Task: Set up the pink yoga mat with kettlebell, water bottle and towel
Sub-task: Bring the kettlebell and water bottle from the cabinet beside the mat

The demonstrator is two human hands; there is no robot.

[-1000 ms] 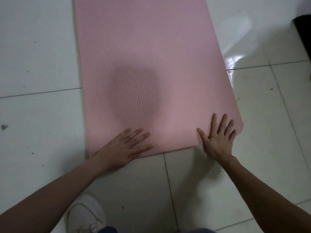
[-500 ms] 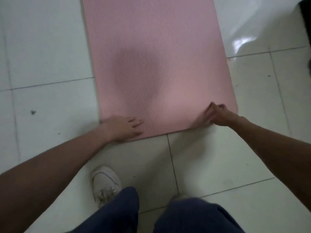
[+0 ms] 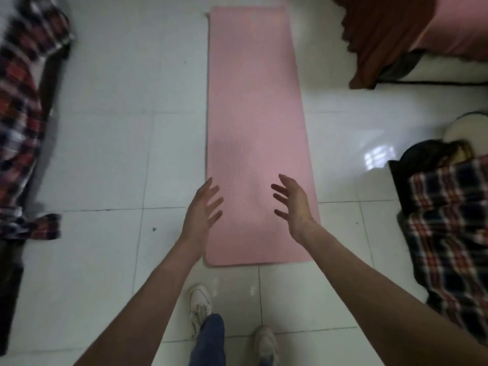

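The mat lies unrolled flat on the white tile floor, its long axis running straight away from the person, its near short edge just ahead of the two shoes. Both hands hang in the air above that near end, clear of the mat as far as the view shows: the left hand over the left long edge, the right hand over the right half. Each has its fingers straight and spread, palms turned partly inward toward each other, and neither holds anything. The forearms reach forward and slightly inward from the bottom of the view, about evenly, so neither hand is clearly nearer to the mat. The mat seems laid out; what is left, by my reading, is to fetch the kettlebell, bottle and towel. None of these three can be seen, so which way the next reach must go cannot be told. To the sides are a plaid cloth at left, a plaid blanket at right, and a brown cloth at upper right.
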